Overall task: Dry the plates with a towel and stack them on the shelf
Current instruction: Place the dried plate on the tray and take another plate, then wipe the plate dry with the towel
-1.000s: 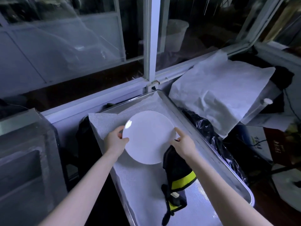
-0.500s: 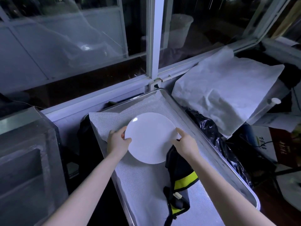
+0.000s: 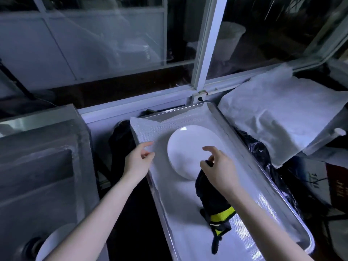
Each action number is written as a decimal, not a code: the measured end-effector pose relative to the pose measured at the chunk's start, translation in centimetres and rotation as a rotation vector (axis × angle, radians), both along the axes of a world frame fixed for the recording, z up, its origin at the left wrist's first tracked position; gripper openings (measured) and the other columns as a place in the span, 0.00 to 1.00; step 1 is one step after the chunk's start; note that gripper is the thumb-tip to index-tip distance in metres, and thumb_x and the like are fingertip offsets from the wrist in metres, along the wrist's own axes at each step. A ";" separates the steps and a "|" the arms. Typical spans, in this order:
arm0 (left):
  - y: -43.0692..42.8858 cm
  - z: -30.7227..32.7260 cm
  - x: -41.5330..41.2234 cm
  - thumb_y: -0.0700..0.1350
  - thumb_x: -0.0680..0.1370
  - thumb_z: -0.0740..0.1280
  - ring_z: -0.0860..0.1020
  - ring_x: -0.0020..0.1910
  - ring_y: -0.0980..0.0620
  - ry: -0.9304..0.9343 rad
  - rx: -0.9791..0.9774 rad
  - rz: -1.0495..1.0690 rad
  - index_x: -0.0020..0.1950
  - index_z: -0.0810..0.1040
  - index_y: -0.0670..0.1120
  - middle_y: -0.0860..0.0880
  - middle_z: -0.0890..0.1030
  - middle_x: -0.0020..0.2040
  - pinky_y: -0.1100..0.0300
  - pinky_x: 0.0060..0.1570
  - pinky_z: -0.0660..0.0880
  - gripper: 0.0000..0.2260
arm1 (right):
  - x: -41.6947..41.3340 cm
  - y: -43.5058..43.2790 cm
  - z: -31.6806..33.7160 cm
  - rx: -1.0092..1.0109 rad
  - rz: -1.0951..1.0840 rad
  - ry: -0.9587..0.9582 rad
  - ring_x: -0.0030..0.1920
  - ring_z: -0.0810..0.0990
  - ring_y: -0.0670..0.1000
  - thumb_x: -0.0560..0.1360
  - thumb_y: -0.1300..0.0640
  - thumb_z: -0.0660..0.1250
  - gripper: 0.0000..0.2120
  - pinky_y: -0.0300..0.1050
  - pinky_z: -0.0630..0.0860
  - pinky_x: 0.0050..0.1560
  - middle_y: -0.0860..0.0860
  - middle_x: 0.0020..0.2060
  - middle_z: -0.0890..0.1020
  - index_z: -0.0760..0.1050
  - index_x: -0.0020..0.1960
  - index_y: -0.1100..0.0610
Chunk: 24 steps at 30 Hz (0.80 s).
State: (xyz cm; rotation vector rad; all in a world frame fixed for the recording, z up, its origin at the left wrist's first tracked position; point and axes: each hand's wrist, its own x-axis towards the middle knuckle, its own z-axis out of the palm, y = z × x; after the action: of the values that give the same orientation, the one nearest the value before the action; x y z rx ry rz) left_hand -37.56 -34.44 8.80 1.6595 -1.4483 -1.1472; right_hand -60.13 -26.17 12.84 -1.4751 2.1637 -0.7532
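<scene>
One plate on the lined tray, two bare hands just off it.

A single white plate [image 3: 190, 147] lies flat on the white mesh liner [image 3: 184, 219] of one metal tray [image 3: 263, 178], towards its far end below the window. The left hand [image 3: 138, 162] hovers over the tray's left edge just beside the plate, with fingers loosely spread and nothing in them. The right hand [image 3: 221, 166] hangs over the plate's near right rim, thumb and forefinger apart. One black towel [image 3: 212, 198] with a yellow band rises from the liner to the underside of this hand, but I cannot tell whether the hidden fingers grip it. A second pale round rim [image 3: 54, 242] shows at the lower left by a drain, in the sink [image 3: 37, 166]. One crumpled white sheet [image 3: 273, 119] lies to the right of the tray.
</scene>
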 end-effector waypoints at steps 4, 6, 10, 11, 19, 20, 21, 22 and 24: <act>3.1 -0.3 6.4 0.39 0.79 0.68 0.81 0.33 0.59 0.031 -0.042 0.108 0.55 0.80 0.56 0.53 0.83 0.40 0.67 0.40 0.74 0.12 | 7.2 0.2 3.2 0.023 0.313 0.012 0.47 0.76 0.48 0.74 0.54 0.66 0.21 0.44 0.73 0.47 0.43 0.45 0.78 0.72 0.66 0.43; 4.9 -0.7 10.2 0.37 0.80 0.67 0.80 0.33 0.60 0.059 -0.044 0.157 0.51 0.80 0.57 0.53 0.83 0.40 0.64 0.42 0.75 0.13 | 11.2 0.2 4.2 0.029 0.432 -0.009 0.44 0.78 0.47 0.74 0.52 0.66 0.21 0.44 0.75 0.45 0.42 0.43 0.79 0.71 0.66 0.42; 9.2 -2.1 18.8 0.37 0.81 0.66 0.82 0.35 0.57 0.036 0.000 0.270 0.48 0.79 0.60 0.52 0.85 0.42 0.64 0.39 0.75 0.16 | 19.5 0.6 3.8 0.082 0.642 0.018 0.41 0.78 0.47 0.74 0.53 0.67 0.22 0.45 0.78 0.45 0.43 0.44 0.79 0.70 0.67 0.44; 10.4 -2.6 21.0 0.38 0.81 0.66 0.82 0.36 0.59 0.025 0.018 0.302 0.48 0.79 0.61 0.55 0.85 0.41 0.66 0.38 0.74 0.16 | 21.5 0.8 3.3 0.118 0.698 0.036 0.41 0.78 0.48 0.74 0.54 0.67 0.23 0.46 0.78 0.45 0.44 0.45 0.80 0.70 0.68 0.44; 18.3 -8.8 34.3 0.38 0.81 0.66 0.82 0.37 0.57 -0.036 0.245 0.521 0.55 0.80 0.51 0.56 0.83 0.39 0.62 0.40 0.77 0.09 | 36.2 2.0 -5.2 0.417 0.873 0.049 0.51 0.81 0.53 0.74 0.54 0.69 0.24 0.45 0.78 0.48 0.52 0.54 0.82 0.70 0.70 0.48; 18.8 -9.8 35.2 0.37 0.81 0.65 0.82 0.35 0.58 -0.036 0.272 0.523 0.56 0.80 0.50 0.55 0.83 0.39 0.63 0.40 0.77 0.09 | 37.7 2.1 -6.6 0.454 0.875 0.043 0.54 0.80 0.53 0.74 0.53 0.69 0.24 0.44 0.77 0.49 0.52 0.56 0.82 0.71 0.70 0.49; 19.2 -10.9 36.1 0.36 0.81 0.64 0.81 0.34 0.58 -0.030 0.300 0.524 0.56 0.80 0.49 0.54 0.83 0.39 0.65 0.38 0.76 0.10 | 39.2 2.3 -8.2 0.492 0.873 0.039 0.55 0.80 0.53 0.74 0.53 0.69 0.25 0.43 0.76 0.50 0.52 0.57 0.81 0.70 0.70 0.49; 19.5 -11.9 36.9 0.35 0.81 0.63 0.81 0.33 0.58 -0.024 0.329 0.520 0.56 0.80 0.47 0.52 0.82 0.39 0.67 0.37 0.76 0.10 | 40.5 2.5 -9.7 0.527 0.864 0.039 0.56 0.79 0.54 0.74 0.53 0.69 0.25 0.44 0.76 0.50 0.52 0.57 0.81 0.70 0.70 0.49; 19.9 -14.2 38.4 0.33 0.81 0.62 0.81 0.37 0.52 0.013 0.386 0.504 0.60 0.79 0.41 0.48 0.80 0.40 0.60 0.42 0.79 0.10 | 42.7 2.5 -12.8 0.580 0.829 0.051 0.56 0.79 0.54 0.74 0.55 0.69 0.26 0.43 0.76 0.51 0.52 0.53 0.81 0.70 0.71 0.50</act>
State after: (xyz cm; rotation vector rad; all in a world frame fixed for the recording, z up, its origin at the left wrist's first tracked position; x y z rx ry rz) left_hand 0.83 -14.53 -5.40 2.1144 -0.7511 -1.1793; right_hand -17.40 -23.66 0.08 -1.8099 1.3788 0.1867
